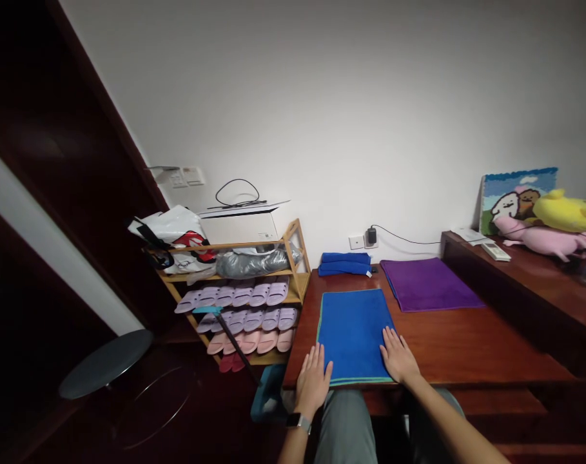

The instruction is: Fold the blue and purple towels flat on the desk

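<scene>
The blue cloth (354, 332) (a green-edged, folded rectangle) lies flat on the tabletop (471, 348); the left hand (314, 379) and right hand (398, 356) rest palm-down, fingers outstretched, at opposite edges.

Bare tabletop (471, 351) leaves passing room right of the right hand (400, 357). Beyond the blue cloth (355, 335) — a folded bundle (345, 264) bars the way.

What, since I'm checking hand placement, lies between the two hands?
In the head view, a blue cloth lies between the left hand and right hand.
</scene>
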Demonstrator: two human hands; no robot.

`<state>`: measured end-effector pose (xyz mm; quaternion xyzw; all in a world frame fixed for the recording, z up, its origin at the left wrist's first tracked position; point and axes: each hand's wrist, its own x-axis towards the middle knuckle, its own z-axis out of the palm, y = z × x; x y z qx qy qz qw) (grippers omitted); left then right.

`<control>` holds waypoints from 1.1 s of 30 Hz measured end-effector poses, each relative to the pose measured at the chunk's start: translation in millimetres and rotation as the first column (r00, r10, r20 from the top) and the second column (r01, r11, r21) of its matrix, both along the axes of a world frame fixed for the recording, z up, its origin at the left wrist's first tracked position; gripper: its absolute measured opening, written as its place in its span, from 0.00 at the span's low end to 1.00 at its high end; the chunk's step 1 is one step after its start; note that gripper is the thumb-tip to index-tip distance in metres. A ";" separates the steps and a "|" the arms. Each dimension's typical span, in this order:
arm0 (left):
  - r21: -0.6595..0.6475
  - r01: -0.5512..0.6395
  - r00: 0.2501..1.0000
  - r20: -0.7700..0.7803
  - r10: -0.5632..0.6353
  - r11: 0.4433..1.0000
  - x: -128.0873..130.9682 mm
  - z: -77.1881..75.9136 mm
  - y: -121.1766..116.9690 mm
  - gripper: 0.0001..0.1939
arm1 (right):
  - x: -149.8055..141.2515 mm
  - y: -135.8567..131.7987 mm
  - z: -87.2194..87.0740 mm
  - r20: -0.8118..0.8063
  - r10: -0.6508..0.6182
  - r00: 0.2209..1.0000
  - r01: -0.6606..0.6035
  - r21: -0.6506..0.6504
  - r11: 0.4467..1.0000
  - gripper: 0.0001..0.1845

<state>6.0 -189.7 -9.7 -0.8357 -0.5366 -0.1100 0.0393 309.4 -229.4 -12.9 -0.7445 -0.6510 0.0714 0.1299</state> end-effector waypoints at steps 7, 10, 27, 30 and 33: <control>0.126 0.102 0.990 0.084 -0.113 0.987 -19.3 10.9 -29.4 0.27 | -0.2 -31.9 22.1 -0.045 -0.019 0.999 0.025 0.145 0.989 0.34; 0.156 0.076 0.980 0.169 -0.102 0.985 -32.1 -0.3 -47.7 0.24 | 15.3 -72.7 14.6 -0.057 0.067 0.996 -0.050 0.259 0.965 0.31; 0.333 0.152 0.923 0.289 -0.254 0.931 -40.8 79.4 -60.0 0.22 | 48.3 -136.0 84.9 -0.096 0.264 0.960 -0.214 0.356 0.909 0.26; 0.350 0.162 0.869 0.392 -0.301 0.923 -28.8 143.2 -57.8 0.20 | 67.5 -131.1 135.8 -0.161 0.320 0.934 -0.214 0.466 0.858 0.24; 0.362 0.228 0.791 0.472 -0.389 0.904 -10.6 217.5 -55.9 0.18 | 90.6 -124.1 197.1 -0.129 0.356 0.926 -0.217 0.590 0.778 0.21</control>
